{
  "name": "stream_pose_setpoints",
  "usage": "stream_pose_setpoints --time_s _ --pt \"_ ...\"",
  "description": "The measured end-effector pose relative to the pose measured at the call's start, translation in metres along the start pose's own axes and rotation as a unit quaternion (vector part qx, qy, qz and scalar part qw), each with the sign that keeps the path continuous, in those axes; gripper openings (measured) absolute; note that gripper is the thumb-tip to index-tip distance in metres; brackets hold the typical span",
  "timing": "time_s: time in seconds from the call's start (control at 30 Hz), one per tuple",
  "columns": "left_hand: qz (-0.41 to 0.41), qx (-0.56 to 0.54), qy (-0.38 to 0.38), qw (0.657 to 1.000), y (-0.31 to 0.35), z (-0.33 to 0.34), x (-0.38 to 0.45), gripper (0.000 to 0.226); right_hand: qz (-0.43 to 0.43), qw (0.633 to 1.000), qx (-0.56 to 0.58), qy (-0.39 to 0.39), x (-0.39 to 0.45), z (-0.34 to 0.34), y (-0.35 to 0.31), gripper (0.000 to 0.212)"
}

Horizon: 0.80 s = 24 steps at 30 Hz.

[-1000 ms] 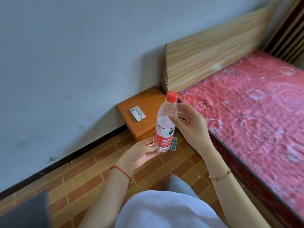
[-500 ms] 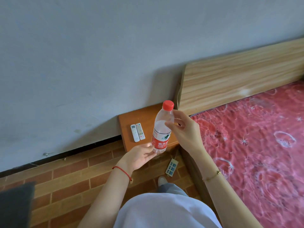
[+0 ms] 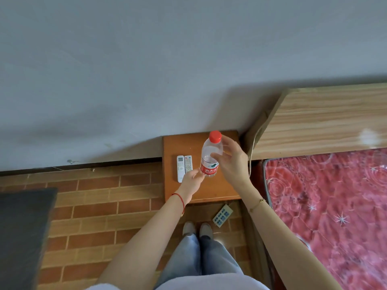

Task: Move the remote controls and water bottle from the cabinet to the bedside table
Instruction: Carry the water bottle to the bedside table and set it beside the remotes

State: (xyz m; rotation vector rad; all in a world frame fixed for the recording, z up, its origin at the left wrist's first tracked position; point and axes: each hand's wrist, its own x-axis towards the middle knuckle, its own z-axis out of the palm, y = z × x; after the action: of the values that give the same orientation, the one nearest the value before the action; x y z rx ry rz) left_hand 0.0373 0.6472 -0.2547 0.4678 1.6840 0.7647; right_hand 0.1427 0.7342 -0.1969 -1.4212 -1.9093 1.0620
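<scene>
A clear water bottle (image 3: 211, 153) with a red cap and red label stands upright over the orange bedside table (image 3: 211, 190). My right hand (image 3: 232, 162) grips its upper body from the right. My left hand (image 3: 191, 181) touches the bottle's base with its fingertips from the left. Two white remote controls (image 3: 184, 167) lie side by side on the table, just left of the bottle. Whether the bottle's bottom rests on the table surface I cannot tell.
A grey wall stands behind the table. A wooden headboard (image 3: 322, 124) and red patterned mattress (image 3: 335, 206) lie to the right. A power strip (image 3: 222, 215) lies on the brick floor by my feet. A dark surface (image 3: 21, 233) fills the lower left.
I have stepped closer and the view now faces the table squarely. Both hands carried the bottle forward and down over the table, beside the remotes.
</scene>
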Motion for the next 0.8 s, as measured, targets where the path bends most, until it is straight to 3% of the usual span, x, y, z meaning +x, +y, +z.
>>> stream_pose_setpoints --time_s 0.27,0.57,0.8 --pt "0.003 0.166 -0.009 0.986 -0.033 -0.001 0.105 0.056 0.015 0.999 -0.011 -0.045 0.062 0.063 0.069 0.047" --pt "0.04 0.224 0.006 0.974 -0.088 0.015 0.177 0.058 0.012 0.998 -0.014 -0.065 0.086 0.115 0.16 0.049" --pt "0.082 0.248 0.043 0.964 -0.111 0.023 0.196 0.062 0.015 0.997 -0.005 -0.073 0.086 0.137 0.192 0.05"
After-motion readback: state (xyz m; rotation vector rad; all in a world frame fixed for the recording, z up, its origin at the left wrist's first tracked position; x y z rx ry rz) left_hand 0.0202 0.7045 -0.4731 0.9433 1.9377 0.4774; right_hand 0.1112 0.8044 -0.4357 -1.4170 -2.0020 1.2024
